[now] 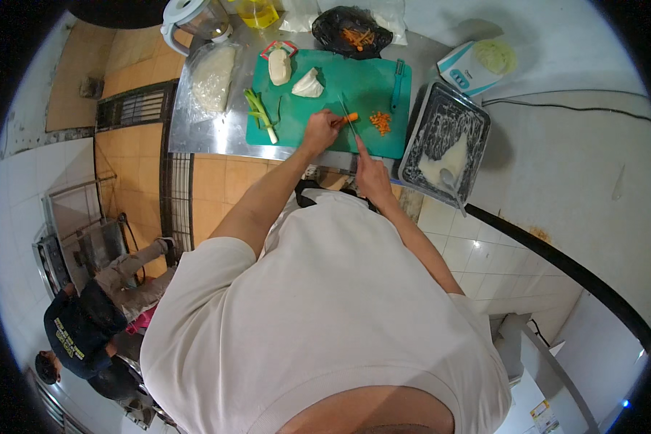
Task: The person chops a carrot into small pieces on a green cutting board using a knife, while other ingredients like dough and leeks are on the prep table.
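My left hand (pixel 322 130) pins a piece of peeled carrot (pixel 350 117) on a green cutting board (pixel 314 127). In my right hand (pixel 372 174) is a kitchen knife (pixel 349 115), its blade lying across the carrot near my left fingertips. Just right of the blade sits a small heap of diced carrot (pixel 380 123). A blue-handled peeler (pixel 396 89) rests along the board's right side. Toward the back lie a white block (pixel 279 67), perhaps dough or tofu, and a white wedge-shaped piece (pixel 308 84). Spring onion stalks (pixel 261 115) lie at the board's left edge.
A metal tray (pixel 449 142) with white residue and a spoon (pixel 451 187) stands right of the board. Behind are a black plastic bag (pixel 352 33) with carrot peelings and a blender jug (pixel 198 24). A bagged white mass (pixel 213 77) lies left. Another person (pixel 81 331) is at lower left.
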Available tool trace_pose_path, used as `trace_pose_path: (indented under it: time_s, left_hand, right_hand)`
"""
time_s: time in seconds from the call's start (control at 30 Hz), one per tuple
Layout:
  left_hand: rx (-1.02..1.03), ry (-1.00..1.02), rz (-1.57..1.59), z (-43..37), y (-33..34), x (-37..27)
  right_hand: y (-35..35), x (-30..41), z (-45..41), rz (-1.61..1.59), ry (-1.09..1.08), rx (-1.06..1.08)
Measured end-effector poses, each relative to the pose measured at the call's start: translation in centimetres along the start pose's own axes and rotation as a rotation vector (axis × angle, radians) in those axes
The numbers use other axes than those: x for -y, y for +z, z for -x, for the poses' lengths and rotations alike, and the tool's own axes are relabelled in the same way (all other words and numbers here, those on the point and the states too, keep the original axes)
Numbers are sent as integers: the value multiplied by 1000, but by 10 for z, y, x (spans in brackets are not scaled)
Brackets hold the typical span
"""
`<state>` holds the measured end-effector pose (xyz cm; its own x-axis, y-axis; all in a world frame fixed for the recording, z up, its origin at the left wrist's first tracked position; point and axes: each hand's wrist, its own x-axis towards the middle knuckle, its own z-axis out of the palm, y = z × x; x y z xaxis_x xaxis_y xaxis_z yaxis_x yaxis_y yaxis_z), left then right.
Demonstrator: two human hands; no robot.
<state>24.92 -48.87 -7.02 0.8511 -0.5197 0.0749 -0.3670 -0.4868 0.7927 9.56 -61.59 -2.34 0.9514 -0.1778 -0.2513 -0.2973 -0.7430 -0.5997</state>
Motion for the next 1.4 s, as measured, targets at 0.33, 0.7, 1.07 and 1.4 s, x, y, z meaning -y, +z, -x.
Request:
trace_pose_path:
  time_s: [0.33,0.7,1.07,1.4]
  left_hand:
    - [0,-37,8,-4,-2,1]
    - [-137,-62,-13,2,2,10]
    - [-121,251,-244,-32,-7,-9]
    - [219,340,-503,-75,51,-31]
  right_hand:
    - [12,-4,-11,-12,15,-12]
    - [11,2,-45,-24,-44,-50]
    - [-16,-27,8,-372,144,-66]
    - [-25,-34,23,-718,246,-235]
